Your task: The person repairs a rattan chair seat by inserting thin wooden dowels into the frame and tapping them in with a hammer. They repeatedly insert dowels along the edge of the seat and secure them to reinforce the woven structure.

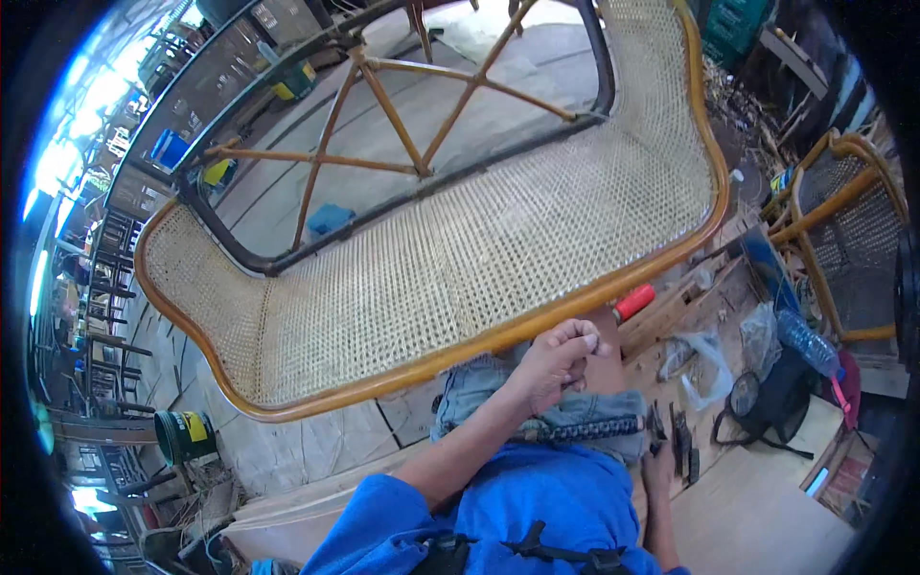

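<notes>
A large furniture piece with a woven cane panel (460,268) and a curved orange-brown wooden frame (383,383) lies tilted across my lap. My left hand (561,359) is raised in front of its near edge, fingers curled into a pinch. Whatever lies between those fingertips is too small to make out. Down at my right side, my right hand (657,467) reaches to some dark tools (682,446) on a wooden board; its fingers are mostly hidden. A red handle (633,303) sticks out beside my leg, just past the frame.
Crossed wooden struts (422,125) span the dark inner frame. To the right are a cane chair (843,220), a plastic bottle (807,342), a black bag (776,402) and a clear plastic bag (707,369). A dark green bucket (185,437) stands at left.
</notes>
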Demonstrator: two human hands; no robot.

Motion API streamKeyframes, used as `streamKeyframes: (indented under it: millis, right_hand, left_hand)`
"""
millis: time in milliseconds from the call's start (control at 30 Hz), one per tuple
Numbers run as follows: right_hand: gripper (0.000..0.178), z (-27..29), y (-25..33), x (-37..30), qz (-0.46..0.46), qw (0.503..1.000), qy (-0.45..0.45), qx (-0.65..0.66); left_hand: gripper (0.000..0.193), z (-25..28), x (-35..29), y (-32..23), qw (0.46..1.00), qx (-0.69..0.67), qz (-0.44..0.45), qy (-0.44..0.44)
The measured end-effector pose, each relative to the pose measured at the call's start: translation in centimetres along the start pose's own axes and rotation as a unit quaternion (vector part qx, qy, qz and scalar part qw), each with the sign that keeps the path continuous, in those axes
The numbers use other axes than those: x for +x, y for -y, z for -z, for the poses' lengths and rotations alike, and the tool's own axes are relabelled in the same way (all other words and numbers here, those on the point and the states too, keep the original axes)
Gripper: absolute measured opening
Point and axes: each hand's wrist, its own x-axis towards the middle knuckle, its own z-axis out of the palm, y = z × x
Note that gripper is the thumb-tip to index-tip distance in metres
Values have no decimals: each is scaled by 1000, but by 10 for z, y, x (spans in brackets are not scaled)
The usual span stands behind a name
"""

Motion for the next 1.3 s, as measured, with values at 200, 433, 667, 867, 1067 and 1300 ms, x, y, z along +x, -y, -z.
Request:
streamKeyframes:
  millis: [200,433,667,867,1067,1300]
  right_hand:
    - [26,56,20,13,-87,977,99,169]
    - [43,31,40,-15,-122,820,182,529]
    - [24,17,11,17,-29,832,69,549]
    - [36,95,143,40,162,923,71,342]
    - [48,97,197,46,269,922,120,252]
    - [54,94,210,38,296,921,130,218]
  left_hand:
    - [7,-4,8,-26,998,20,-66,-10]
    - [7,-30,4,-31,989,77,-116,-52]
    - [8,-45,8,-28,988,89,-125,-25]
    - [9,-58,12,-27,983,148,-107,-32]
    - [16,-64,5,-32,980,168,-108,-25]
    - [21,-55,8,-26,968,214,-125,-43]
